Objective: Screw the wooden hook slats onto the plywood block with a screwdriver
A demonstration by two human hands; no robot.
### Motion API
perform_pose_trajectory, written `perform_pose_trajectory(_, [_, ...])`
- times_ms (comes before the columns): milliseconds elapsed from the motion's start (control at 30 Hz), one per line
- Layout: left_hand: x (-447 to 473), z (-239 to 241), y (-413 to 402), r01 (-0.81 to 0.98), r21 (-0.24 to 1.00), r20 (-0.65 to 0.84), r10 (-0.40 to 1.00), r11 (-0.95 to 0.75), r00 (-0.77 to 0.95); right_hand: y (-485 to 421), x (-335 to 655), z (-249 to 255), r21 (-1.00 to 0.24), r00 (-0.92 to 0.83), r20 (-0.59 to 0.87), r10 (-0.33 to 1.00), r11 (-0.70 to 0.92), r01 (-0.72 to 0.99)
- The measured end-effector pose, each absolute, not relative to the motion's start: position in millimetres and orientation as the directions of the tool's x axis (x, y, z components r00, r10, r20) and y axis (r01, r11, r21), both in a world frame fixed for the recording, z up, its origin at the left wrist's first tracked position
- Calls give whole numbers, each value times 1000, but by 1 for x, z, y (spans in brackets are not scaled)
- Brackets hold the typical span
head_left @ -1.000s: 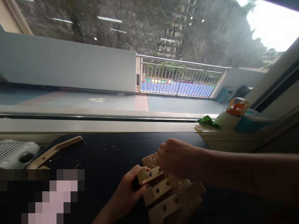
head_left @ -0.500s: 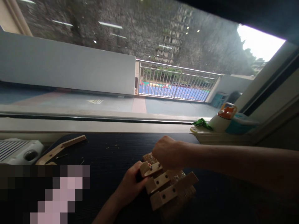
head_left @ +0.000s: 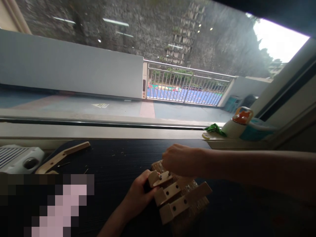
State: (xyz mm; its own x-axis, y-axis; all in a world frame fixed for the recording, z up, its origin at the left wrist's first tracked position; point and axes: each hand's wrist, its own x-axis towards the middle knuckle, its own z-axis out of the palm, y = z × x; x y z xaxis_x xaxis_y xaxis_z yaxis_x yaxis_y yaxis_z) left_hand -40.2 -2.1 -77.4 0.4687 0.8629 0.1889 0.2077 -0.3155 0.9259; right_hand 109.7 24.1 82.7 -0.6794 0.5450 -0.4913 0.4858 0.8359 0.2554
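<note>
In the head view, several pale wooden pieces (head_left: 174, 209) with dark round holes lie side by side across a brown block (head_left: 202, 204) that has a shiny, ridged surface like clear wrapping. My left hand (head_left: 143, 190) is closed around the left end of the farthest wooden piece (head_left: 158, 179), steadying it against the block. A small screw-like point shows in one of that piece's holes. Curled into a fist, my right hand (head_left: 176, 159) rests over the far end of the block. Its fingers face away from me, so anything inside them is hidden.
A black table (head_left: 108, 184) carries a bent wooden piece (head_left: 61, 157), thin sticks and crumbs at left. Beside it stands a white slatted device (head_left: 21, 159). The window sill (head_left: 123, 131) holds a green cloth (head_left: 214, 129), a white jug (head_left: 233, 129) and a teal basin (head_left: 258, 129).
The camera view has shifted slightly. Both hands keep nearly the same places on the wooden pieces and the block; the right fist has turned only a little.
</note>
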Motion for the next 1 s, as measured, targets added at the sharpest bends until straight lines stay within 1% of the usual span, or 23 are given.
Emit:
perform_pose_trajectory(100, [-40, -76, -2, 233, 921, 176, 867, -312, 467, 29, 117, 81, 267, -634, -516, 576, 812, 520])
perform_pose_trajectory(200, [-40, -75, -2, 232, 917, 188, 863, -326, 469, 30, 118, 79, 276, -546, -505, 669, 724, 632])
perform_pose_trajectory(267, [-40, -75, -3, 227, 917, 191, 861, -328, 472, 30, 114, 80, 272, -515, -495, 700, 687, 674])
perform_pose_trajectory(367, [-40, -75, -4, 220, 923, 183, 863, -316, 471, 27, 106, 84, 300, -511, -500, 699, 694, 655])
perform_pose_trajectory(433, [-40, -75, -4, 212, 926, 184, 862, -313, 472, 24, 103, 90, 349, -522, -500, 691, 713, 609])
perform_pose_trajectory(500, [-40, -75, -4, 205, 925, 191, 858, -319, 476, 21, 103, 95, 369, -572, -493, 655, 753, 544])
perform_pose_trajectory(633, [-40, -78, -3, 195, 924, 201, 850, -330, 487, 15, 109, 94, 330, -672, -510, 537, 843, 424])
perform_pose_trajectory(733, [-40, -81, -1, 205, 921, 199, 851, -332, 486, 13, 115, 86, 293, -725, -453, 519, 855, 429])
perform_pose_trajectory(800, [-41, -82, -1, 218, 919, 191, 855, -329, 483, 15, 118, 80, 253, -746, -412, 523, 852, 459])
perform_pose_trajectory(867, [-41, -81, -1, 227, 918, 182, 857, -324, 482, 19, 120, 78, 219, -725, -427, 540, 840, 497])
perform_pose_trajectory(933, [-40, -79, -1, 235, 916, 182, 859, -325, 480, 23, 122, 77, 213, -679, -449, 581, 807, 551])
perform_pose_trajectory(1000, [-40, -77, -1, 242, 913, 185, 861, -330, 474, 27, 124, 78, 215, -622, -442, 647, 749, 626])
